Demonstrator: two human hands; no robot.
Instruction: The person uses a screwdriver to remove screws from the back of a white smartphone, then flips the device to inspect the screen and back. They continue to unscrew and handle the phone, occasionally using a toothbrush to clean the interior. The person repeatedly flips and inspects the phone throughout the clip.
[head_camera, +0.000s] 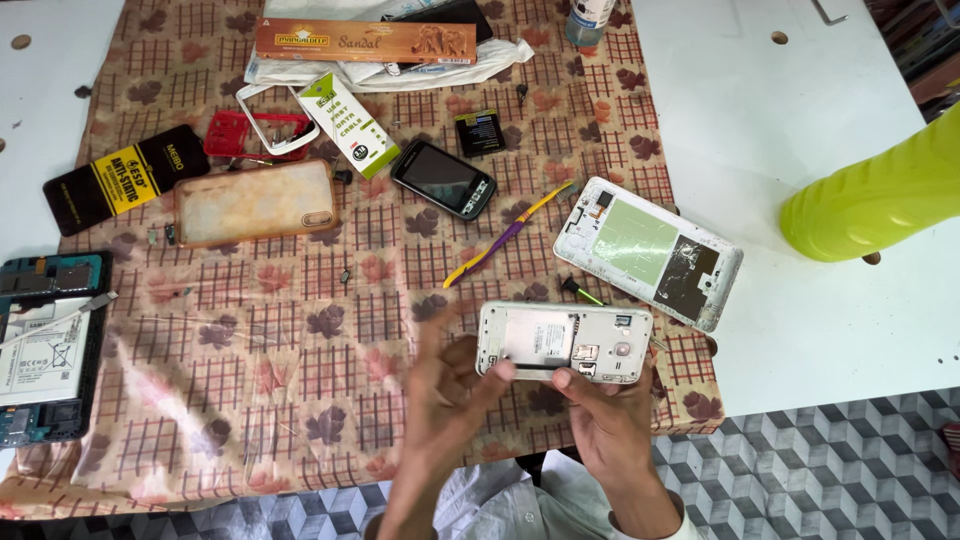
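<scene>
An opened white phone (565, 342), back cover off and battery bay showing, is held above the near edge of the patterned cloth (300, 340). My right hand (610, 420) grips it from below, thumb on its lower edge. My left hand (445, 395) is blurred, its fingertips touching the phone's left end. A white phone frame (648, 252) with a green panel lies just beyond, and a purple and yellow pry tool (505, 236) lies to the left of that.
A small black phone (443, 178), a battery (480, 132), a clear phone case (256, 202), a red frame (240, 135), boxes (365, 42) and an opened tablet (45, 345) lie around. A green plastic bottle (875, 195) rests at the right on the white table (800, 330).
</scene>
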